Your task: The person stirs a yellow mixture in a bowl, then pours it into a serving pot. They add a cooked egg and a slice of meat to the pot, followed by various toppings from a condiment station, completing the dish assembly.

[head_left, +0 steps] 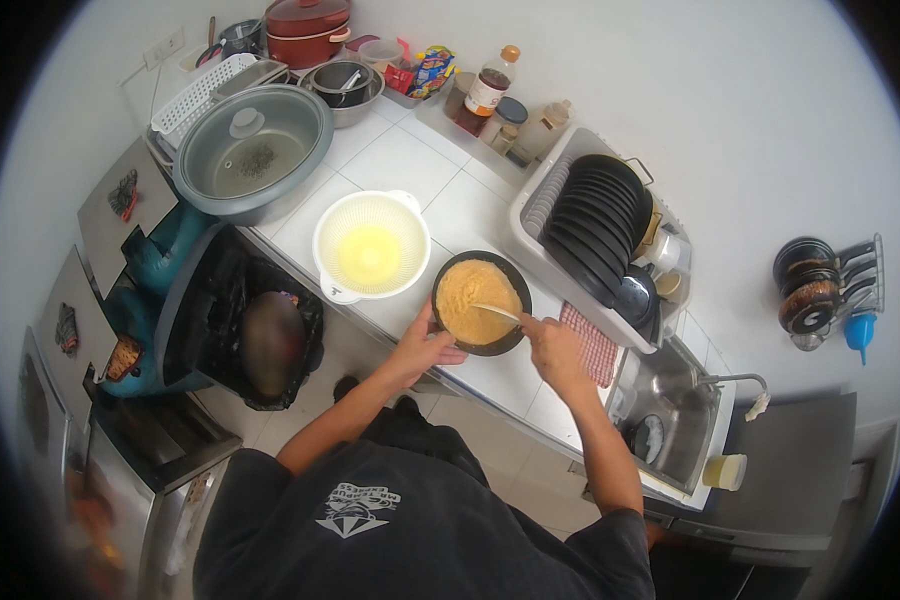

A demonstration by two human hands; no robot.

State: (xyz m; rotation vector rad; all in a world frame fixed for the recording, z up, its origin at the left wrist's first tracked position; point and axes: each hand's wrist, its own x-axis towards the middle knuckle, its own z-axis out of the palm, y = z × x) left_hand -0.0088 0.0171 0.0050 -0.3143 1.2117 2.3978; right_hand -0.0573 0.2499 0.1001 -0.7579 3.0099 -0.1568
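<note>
A dark round bowl (483,351) full of a thick, yellow-orange mixture (470,290) rests at the counter's front edge. My left hand (420,352) grips its lower left side, fingers curled around the wall. In my right hand (558,356) is a pale, slim-handled utensil (497,312), held from the bowl's right side. Its far end is sunk in the mixture, so I cannot tell whether it is a spoon or a fork. Just left of the bowl stands a white plastic colander (328,252) with something yellow in its bottom.
A large grey lidded pot (253,160) stands at the far left of the counter. Black plates (595,225) fill a dish rack (530,215) on the right, beside a red checked cloth (590,343) and the sink (670,400). Bottles (490,88) line the wall; a lined bin (300,345) sits below.
</note>
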